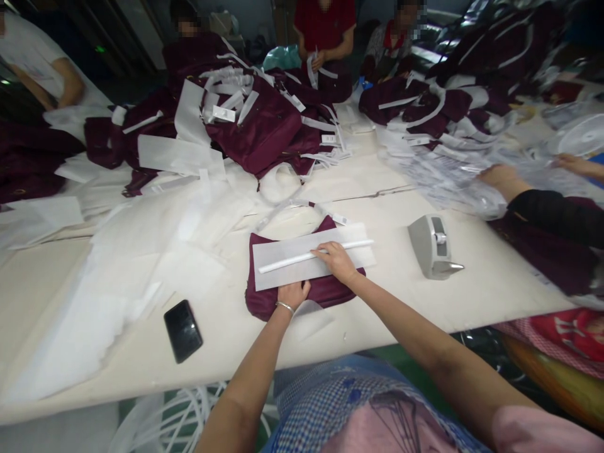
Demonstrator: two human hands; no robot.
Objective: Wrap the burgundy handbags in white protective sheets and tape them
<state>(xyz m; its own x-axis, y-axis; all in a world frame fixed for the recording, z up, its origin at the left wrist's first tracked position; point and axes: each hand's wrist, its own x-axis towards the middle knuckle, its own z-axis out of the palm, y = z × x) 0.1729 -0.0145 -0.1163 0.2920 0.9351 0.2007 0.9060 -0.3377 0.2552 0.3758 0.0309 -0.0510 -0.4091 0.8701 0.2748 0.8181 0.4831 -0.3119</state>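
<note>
A maroon handbag point(325, 288) lies flat on the table in front of me, its wrapped handle point(278, 216) pointing away. Across the bag rests a rectangular white sheet point(283, 250), and along it runs a long, thin white strip point(287, 262). My right hand point(337, 261) has its thumb and fingers closed on the strip's middle. At the bag's near side is my left hand point(293, 294), with a bracelet at the wrist; its fingers are mostly hidden at the sheet's lower edge. A small translucent piece point(309, 318) sticks out below the bag.
A grey tape dispenser point(430, 246) stands to the right, a black phone point(183, 330) to the left. White sheets point(108, 277) spread across the left side. Maroon bags point(264, 126) are heaped beyond. A co-worker's hands point(504, 179) handle clear plastic at right; other people are across the table.
</note>
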